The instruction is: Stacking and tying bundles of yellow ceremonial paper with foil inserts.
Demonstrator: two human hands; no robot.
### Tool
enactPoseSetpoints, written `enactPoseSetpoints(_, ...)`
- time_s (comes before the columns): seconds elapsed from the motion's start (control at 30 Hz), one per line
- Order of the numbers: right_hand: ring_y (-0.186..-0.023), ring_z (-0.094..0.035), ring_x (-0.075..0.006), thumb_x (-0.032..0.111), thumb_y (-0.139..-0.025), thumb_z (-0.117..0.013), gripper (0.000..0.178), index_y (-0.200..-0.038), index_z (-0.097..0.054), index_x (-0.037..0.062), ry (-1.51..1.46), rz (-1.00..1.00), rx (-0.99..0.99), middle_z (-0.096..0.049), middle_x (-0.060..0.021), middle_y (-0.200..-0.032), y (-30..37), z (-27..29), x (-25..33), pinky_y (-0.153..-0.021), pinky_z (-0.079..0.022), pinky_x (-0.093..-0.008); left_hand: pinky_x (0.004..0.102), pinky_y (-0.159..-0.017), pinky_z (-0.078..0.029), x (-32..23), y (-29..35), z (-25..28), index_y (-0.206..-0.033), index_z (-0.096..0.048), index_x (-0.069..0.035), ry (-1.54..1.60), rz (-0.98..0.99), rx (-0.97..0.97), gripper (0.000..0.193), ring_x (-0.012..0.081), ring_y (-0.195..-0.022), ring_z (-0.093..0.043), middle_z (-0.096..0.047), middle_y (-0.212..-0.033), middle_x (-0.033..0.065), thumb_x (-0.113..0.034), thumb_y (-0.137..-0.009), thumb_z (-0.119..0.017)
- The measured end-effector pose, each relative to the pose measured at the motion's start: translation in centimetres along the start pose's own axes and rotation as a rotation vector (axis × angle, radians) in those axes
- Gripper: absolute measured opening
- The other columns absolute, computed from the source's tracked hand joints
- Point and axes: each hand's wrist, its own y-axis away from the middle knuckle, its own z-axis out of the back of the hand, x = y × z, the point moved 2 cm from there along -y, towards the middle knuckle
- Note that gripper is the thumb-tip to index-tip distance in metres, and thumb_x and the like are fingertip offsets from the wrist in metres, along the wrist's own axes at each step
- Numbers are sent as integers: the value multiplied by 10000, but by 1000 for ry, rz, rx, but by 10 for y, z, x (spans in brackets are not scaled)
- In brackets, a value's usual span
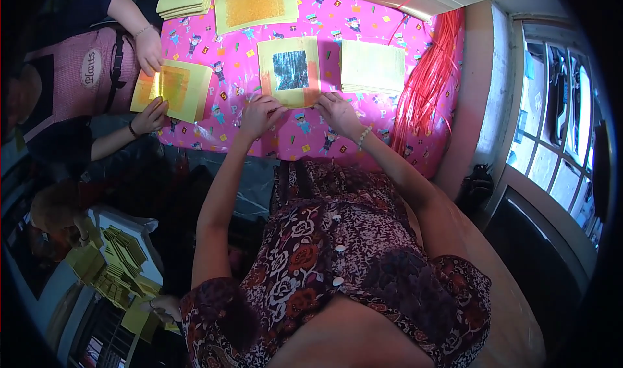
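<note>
My left hand [258, 113] and my right hand [337, 111] both rest with fingers curled down on the near edge of a yellow paper sheet with a silver foil square [289, 71], each pinching or pressing that edge, though I cannot tell whether either truly grips it. The sheet lies flat on the pink patterned tablecloth [324, 17], with 1 plain yellow stack [372, 67] just to its right and a bundle of red strings [428, 76] beyond that. To its left, another person's 2 hands hold a yellow sheet with a gold square [172, 89].
</note>
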Motion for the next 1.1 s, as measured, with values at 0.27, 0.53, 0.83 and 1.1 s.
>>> enactPoseSetpoints(0.27, -889, -556, -316, 110, -899, -556, 109, -951, -533, 16, -14, 36, -47, -560, -127, -882, -3, 9, 8, -784, -476, -414, 385, -826, -482, 0, -2, 12, -893, -691, -68, 109, 91, 192, 239, 287, -862, -621, -664, -866, 80, -296, -823, -708)
enactPoseSetpoints(0.53, -840, -575, -336, 93, -910, -552, 84, -926, -512, 21, -282, -26, -29, -548, -149, -838, 10, 31, 24, -733, -477, -430, 422, -918, -444, -3, 15, 28, -1034, -647, -67, 91, -6, -84, 381, 317, -1052, -582, -627, -1058, 117, -280, -742, -768)
enactPoseSetpoints(0.83, -969, -566, -346, 70, -849, -631, 246, -1080, -557, 31, -262, -19, -27, -568, -153, -1055, 12, 23, 18, -817, -498, -419, 420, -873, -470, 19, 16, 11, -1010, -651, -59, 226, 48, -97, 250, 327, -1021, -595, -627, -1050, 116, -171, -790, -692)
enactPoseSetpoints(1.1, -882, -518, -361, 170, -911, -594, 172, -984, -565, 16, -242, -261, -172, -534, -173, -873, -6, -5, 4, -763, -438, -459, 384, -747, -497, 18, 13, 7, -1029, -638, -15, 274, 302, -38, 229, 324, -875, -629, -640, -951, 148, -198, -891, -632)
